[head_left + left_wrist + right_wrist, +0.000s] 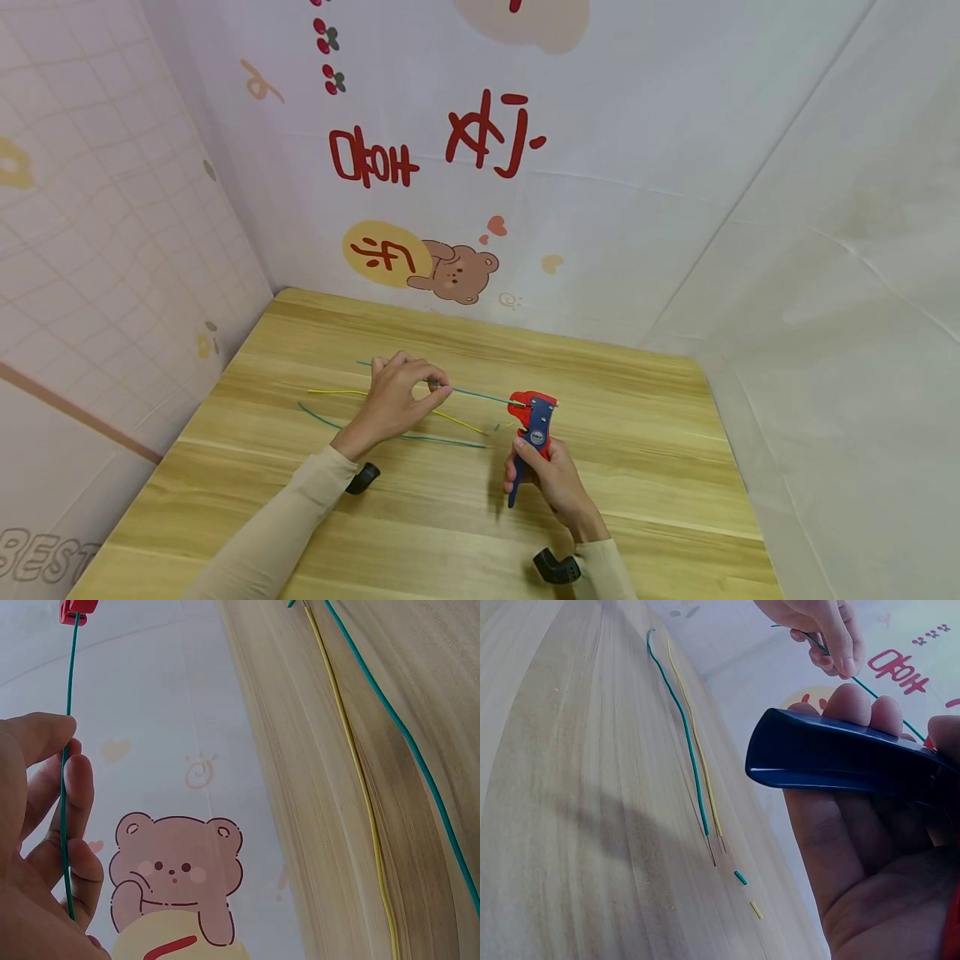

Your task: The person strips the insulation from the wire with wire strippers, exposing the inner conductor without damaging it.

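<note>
Between thumb and fingertips my left hand pinches a thin green wire, held above the table. That wire runs right into the red head of a wire stripper with blue handles. My right hand grips the tool by its handles, fingers curled round them. In the left wrist view the same green wire passes along the fingers up to the red jaws. On the table below lie a yellow wire and a second green wire, both with bare metal ends toward the stripper.
Short green and yellow bits of insulation lie near the bare ends. Black curved parts show beside each wrist. White printed sheets stand behind and beside the wooden table.
</note>
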`<move>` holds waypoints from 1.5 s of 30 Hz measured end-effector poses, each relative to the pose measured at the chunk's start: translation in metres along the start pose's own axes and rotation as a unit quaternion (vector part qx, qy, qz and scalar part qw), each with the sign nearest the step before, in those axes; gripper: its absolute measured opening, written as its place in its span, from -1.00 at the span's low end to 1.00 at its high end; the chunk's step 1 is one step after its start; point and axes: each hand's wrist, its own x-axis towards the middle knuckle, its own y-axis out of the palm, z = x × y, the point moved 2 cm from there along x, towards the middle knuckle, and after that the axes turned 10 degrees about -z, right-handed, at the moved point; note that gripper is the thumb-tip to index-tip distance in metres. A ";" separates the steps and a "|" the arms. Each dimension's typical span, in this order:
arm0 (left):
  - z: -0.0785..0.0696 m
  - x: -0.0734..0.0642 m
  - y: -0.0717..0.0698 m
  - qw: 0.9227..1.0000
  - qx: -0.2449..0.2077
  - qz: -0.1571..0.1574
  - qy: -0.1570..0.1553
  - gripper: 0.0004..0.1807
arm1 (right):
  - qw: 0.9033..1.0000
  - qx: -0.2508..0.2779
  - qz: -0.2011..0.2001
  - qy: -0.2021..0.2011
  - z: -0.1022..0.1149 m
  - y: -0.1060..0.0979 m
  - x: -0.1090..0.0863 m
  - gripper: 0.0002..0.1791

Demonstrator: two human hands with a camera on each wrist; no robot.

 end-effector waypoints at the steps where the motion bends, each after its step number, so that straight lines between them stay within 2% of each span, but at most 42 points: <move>1: 0.000 0.000 0.000 1.000 -0.001 0.000 0.000 -0.90 | 1.000 0.000 0.000 0.000 0.000 0.000 0.000 -0.51; 24: 0.001 -0.001 -0.002 1.000 0.005 0.010 -0.002 -0.90 | 1.000 -0.003 -0.023 0.016 -0.003 -0.001 -0.002 -0.60; 37: 0.001 -0.001 -0.002 1.000 0.009 0.006 0.006 -0.90 | 0.999 -0.014 -0.026 0.022 -0.004 0.000 -0.002 -0.54; 45: 0.001 -0.002 -0.001 1.000 0.011 0.007 0.004 -0.90 | 0.999 -0.017 -0.033 0.030 -0.007 -0.002 -0.001 -0.65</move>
